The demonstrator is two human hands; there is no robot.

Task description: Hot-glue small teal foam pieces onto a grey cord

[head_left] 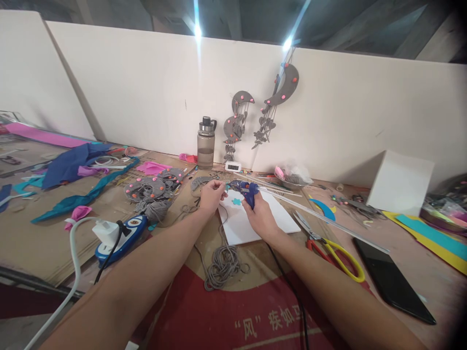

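Observation:
My right hand [260, 214] grips a blue glue gun [245, 190] over a white board [251, 221], its nozzle pointing left. My left hand [210, 195] pinches a small grey piece at the nozzle tip, fingers closed on it. A small teal flower shape [237, 201] lies on the board just below the gun. Grey cord [222, 262] trails from near my left hand into a loose heap at the table's near side. The gun's black cable [288, 287] runs back under my right forearm.
Yellow-handled scissors [333, 253] and a black phone [392, 284] lie to the right. A long ruler [328, 221] crosses behind them. A water bottle [206, 143], grey felt moon hangings [239, 124], felt scraps [151, 187], a power strip [120, 238] and a white box [399, 182] surround the work area.

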